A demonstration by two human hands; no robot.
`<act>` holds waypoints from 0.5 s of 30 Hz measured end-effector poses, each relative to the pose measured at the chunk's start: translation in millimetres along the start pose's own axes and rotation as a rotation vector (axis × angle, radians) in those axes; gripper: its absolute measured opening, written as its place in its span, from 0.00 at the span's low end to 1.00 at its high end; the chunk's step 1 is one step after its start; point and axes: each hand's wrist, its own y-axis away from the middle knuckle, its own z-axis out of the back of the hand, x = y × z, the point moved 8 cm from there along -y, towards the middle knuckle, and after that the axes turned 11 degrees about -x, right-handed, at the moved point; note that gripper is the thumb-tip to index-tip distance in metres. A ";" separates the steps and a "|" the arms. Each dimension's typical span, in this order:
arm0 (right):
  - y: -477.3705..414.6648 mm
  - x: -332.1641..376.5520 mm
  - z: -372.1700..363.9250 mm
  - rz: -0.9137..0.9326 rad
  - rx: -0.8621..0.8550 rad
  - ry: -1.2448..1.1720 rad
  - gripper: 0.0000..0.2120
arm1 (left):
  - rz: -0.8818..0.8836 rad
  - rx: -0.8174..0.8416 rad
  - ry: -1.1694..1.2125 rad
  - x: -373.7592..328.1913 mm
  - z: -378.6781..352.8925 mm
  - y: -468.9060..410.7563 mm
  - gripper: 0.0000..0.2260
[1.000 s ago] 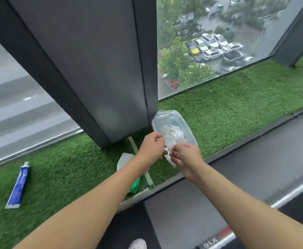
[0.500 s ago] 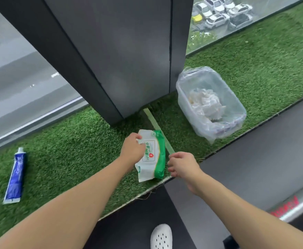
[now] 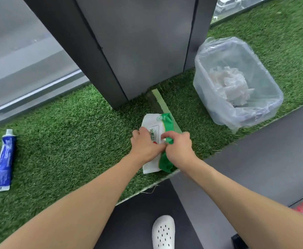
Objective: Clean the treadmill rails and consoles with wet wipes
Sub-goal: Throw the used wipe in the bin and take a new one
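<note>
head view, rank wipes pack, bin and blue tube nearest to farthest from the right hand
1. wipes pack: pinched by the right hand, on the grass.
2. bin: farther back, to the hand's right.
3. blue tube: far left on the grass.

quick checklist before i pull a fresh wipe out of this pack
1. Left hand holds the pack steady on the grass: ok.
2. Right hand pinches at the pack's top face: ok.
3. Flap peeled open: cannot tell, the hands cover it.
4. Fresh wipe out of the pack: not ok, none shows.
5. Bin has room above the used wipes: ok.
</note>
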 end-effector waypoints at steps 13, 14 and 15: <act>0.9 4.0 12.1 0.233 -0.012 0.186 0.12 | 0.221 -0.009 0.573 19.5 6.3 6.9 0.12; 2.6 7.0 18.3 0.274 -0.074 0.184 0.12 | 0.220 -0.051 0.570 23.7 10.7 6.1 0.12; 4.4 13.2 23.0 0.349 -0.128 0.197 0.13 | 0.226 -0.082 0.571 27.9 14.8 6.6 0.13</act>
